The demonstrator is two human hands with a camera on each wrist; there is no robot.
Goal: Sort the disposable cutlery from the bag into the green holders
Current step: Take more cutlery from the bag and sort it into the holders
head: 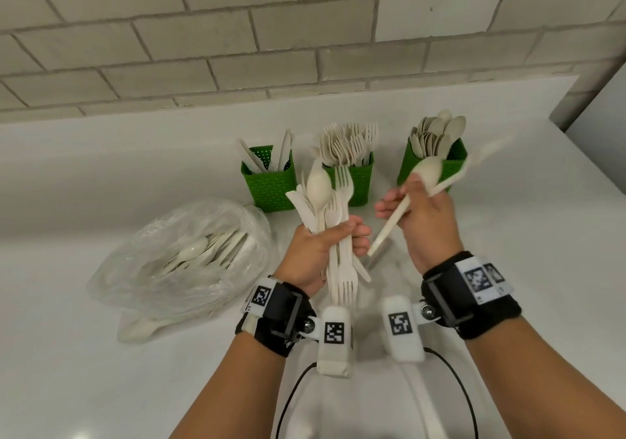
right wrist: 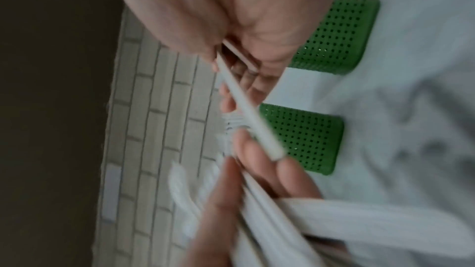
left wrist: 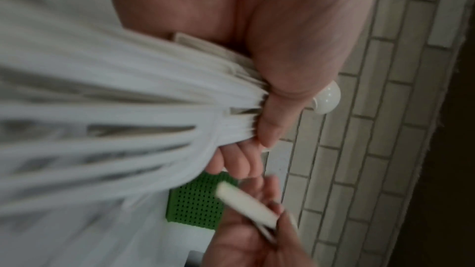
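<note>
Item: left hand (head: 318, 245). We find its fingers wrapped round a mixed bundle of cutlery (head: 330, 208), held upright above the near counter. The bundle holds spoons, forks and knives; one spoon bowl tops it at the far end, and fork tines point toward us at the near end. In the left wrist view the handles fan out blurred from under the thumb (left wrist: 272, 127).

Item: right hand (head: 423, 215). We find it just right of the left hand, apart from it, gripping a single spoon (head: 428, 171) by the handle, bowl up and away, handle end slanting down toward the left hand. A second pale piece streaks out to the right of the hand; blur keeps us from naming it.

Item: green holders, three in a row at the far side of the white counter (head: 101, 371), before a tiled wall (head: 237, 32).
- Left holder (head: 271, 184): knives.
- Middle holder (head: 359, 184): forks, tines up, packed full.
- Right holder (head: 454, 164): spoons, bowls up; the right hand's spoon is in front of it.

Item: clear plastic bag (head: 183, 255), lying on the counter left of the left hand and near the left holder. More pale cutlery shows through it, with one spoon bowl poking out at its near edge.

Item: wrist bands with black-and-white printed markers, one on each wrist.
</note>
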